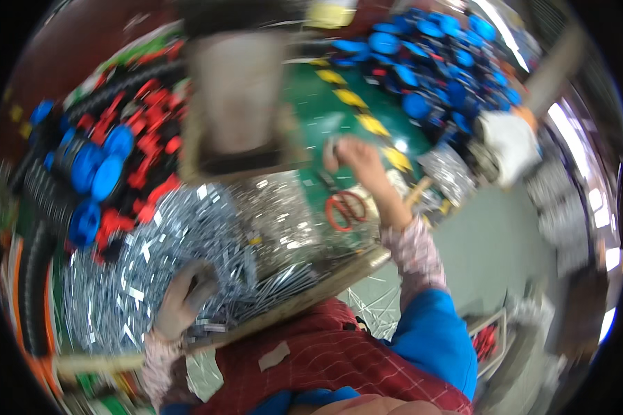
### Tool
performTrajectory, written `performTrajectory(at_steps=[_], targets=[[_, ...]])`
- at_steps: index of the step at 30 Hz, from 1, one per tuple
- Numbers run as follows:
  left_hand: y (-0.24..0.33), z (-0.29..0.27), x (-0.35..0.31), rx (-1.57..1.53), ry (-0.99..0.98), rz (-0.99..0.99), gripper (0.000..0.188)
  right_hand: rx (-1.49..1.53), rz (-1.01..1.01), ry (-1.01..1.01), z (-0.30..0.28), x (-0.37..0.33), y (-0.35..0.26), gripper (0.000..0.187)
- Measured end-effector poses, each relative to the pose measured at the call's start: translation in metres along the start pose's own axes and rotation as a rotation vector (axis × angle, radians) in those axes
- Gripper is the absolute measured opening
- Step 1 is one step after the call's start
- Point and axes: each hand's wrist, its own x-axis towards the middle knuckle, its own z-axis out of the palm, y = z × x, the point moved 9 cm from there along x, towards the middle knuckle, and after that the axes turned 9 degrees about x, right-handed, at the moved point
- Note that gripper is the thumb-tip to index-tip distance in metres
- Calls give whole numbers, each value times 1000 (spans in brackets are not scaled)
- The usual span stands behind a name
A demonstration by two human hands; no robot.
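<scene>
My left hand is low over a big heap of thin silvery metal pins on the bench. Its fingers are curled and greyish at the tips, and blur hides what is in them. Farther right, my right hand hovers above the green bench top, fingers drawn together; anything between them is too smeared to make out. Just below it lie red-handled scissors. Between the hands spreads a pile of small shiny metal parts. A blurred grey machine stands upright beyond the pins.
Red and black plastic parts and blue-capped pieces crowd the left. Another heap of blue-capped parts fills the far right, behind yellow-black tape. A white sack sits right. A wooden edge borders the bench front.
</scene>
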Motion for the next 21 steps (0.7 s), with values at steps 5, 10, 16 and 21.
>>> performTrajectory(at_steps=[5, 10, 16, 21], targets=[[-11, -36, 9, 118, -120, -104, 32, -210, 297, -124, 130, -106, 84, 16], [-26, -121, -5, -94, 254, -137, 26, -190, 151, -481, 238, -100, 74, 20], [-28, -249, -13, 1207, 917, -8, 49, -247, 100, -603, 267, -61, 64, 15], [-68, -278, 4, 1500, 1024, -176, 33, -260, 170, -525, 265, -33, 75, 16]])
